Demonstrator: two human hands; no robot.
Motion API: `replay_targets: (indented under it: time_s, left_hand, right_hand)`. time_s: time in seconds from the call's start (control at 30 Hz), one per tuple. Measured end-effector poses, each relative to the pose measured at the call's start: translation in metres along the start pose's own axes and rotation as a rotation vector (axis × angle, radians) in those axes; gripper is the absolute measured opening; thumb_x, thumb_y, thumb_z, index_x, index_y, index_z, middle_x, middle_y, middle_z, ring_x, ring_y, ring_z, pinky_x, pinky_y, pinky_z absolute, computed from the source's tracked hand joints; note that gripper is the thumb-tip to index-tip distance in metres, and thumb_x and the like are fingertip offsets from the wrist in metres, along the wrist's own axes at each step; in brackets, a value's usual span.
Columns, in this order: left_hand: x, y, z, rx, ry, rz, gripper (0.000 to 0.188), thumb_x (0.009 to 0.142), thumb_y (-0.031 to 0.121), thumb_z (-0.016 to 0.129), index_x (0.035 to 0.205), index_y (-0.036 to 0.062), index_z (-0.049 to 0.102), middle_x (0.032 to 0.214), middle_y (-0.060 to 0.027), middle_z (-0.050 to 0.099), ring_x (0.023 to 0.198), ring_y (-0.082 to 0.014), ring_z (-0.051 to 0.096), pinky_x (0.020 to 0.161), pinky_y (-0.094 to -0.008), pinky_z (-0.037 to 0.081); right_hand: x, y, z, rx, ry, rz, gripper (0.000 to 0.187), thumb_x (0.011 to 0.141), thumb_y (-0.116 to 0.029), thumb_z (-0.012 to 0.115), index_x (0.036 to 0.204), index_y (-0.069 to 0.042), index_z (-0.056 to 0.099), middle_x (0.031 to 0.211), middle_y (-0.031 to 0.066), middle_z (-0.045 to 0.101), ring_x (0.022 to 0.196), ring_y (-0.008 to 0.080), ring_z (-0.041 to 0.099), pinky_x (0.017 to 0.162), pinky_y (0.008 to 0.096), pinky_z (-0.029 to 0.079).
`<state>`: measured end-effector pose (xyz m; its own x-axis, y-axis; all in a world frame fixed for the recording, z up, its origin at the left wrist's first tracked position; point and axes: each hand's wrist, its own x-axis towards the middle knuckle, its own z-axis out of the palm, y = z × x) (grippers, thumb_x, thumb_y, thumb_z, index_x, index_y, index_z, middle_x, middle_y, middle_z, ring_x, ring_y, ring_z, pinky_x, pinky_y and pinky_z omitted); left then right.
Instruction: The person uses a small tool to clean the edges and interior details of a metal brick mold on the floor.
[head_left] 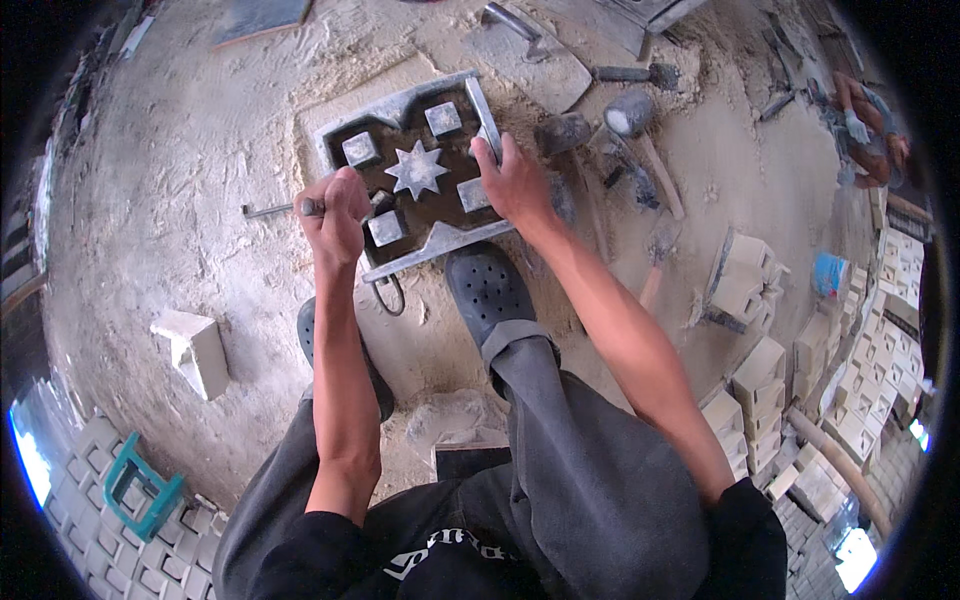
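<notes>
A metal mould frame (440, 240) rests tilted on the dusty floor before my feet. Inside it stand a star-shaped metal core (417, 171) and several square cores (443, 119), with dark surface between them. At its left side my left hand (335, 215) is closed around a metal rod handle (312, 207); a thin bar (270, 211) sticks out leftward beyond the fist. My right hand (515, 185) grips the frame's right side, thumb toward the inside, with part of that side hidden under the fingers. Below the frame's lower left corner a metal loop (390, 298) shows.
Beyond the frame lie a trowel (535, 68) and a brush (640, 74). Mallets (630, 113) and a small trowel (660, 240) lie rightward. Cast blocks (745, 275) stack at right; one pale block (195, 352) sits left, near a teal stool (142, 488). Another person (868, 125) is far right.
</notes>
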<state>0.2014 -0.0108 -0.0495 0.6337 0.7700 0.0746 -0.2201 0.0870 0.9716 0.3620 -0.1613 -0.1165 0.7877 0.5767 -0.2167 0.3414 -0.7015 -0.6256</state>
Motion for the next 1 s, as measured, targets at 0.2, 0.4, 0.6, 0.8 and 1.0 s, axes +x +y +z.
replay_targets:
  time_s: [0.2,0.4,0.6,0.8,1.0]
  left_hand:
    - [0.001,0.039,0.012,-0.011,-0.232,0.077,0.044,0.091,0.014,0.046,0.051,0.0048,0.032,0.049,0.0014,0.031,0.042,-0.0084,0.027,0.040,-0.0276,0.019]
    - [0.003,-0.010,-0.009,0.014,-0.260,-0.021,0.042,0.091,0.014,0.048,0.054,0.0071,0.030,0.049,0.0011,0.028,0.042,-0.0109,0.026,0.042,-0.0287,0.020]
    - [-0.007,0.019,0.006,0.044,-0.290,0.071,0.039,0.086,0.015,0.045,0.052,0.0029,0.031,0.048,-0.0009,0.030,0.043,-0.0103,0.030,0.041,-0.0299,0.022]
    - [0.001,0.015,0.003,0.180,-0.369,0.119,0.044,0.091,0.019,0.048,0.052,0.0065,0.031,0.049,-0.0019,0.036,0.043,-0.0117,0.031,0.041,-0.0291,0.022]
    - [-0.006,-0.004,0.005,0.313,-0.184,0.028,0.041,0.086,0.021,0.046,0.052,0.0029,0.033,0.048,-0.0001,0.032,0.043,-0.0104,0.029,0.042,-0.0300,0.020]
  right_hand:
    - [-0.001,0.005,-0.005,-0.011,-0.027,0.063,0.055,0.092,-0.055,0.043,0.094,0.000,0.054,0.089,0.0279,0.064,0.084,0.0470,0.061,0.073,0.0541,0.048]
    - [0.000,-0.008,-0.001,0.005,-0.039,0.039,0.055,0.092,-0.054,0.043,0.094,-0.001,0.054,0.088,0.0279,0.063,0.086,0.0473,0.060,0.075,0.0541,0.047]
    - [-0.003,0.004,-0.005,0.018,0.012,0.032,0.056,0.092,-0.055,0.043,0.095,0.000,0.054,0.090,0.0283,0.063,0.087,0.0478,0.060,0.076,0.0540,0.047]
    - [0.003,0.004,-0.004,0.042,0.019,-0.008,0.056,0.092,-0.054,0.043,0.095,0.001,0.054,0.090,0.0287,0.062,0.088,0.0479,0.059,0.076,0.0533,0.047]
    - [0.003,-0.006,-0.001,0.070,0.003,-0.018,0.056,0.093,-0.054,0.042,0.094,0.000,0.054,0.089,0.0291,0.062,0.086,0.0483,0.059,0.075,0.0539,0.047]
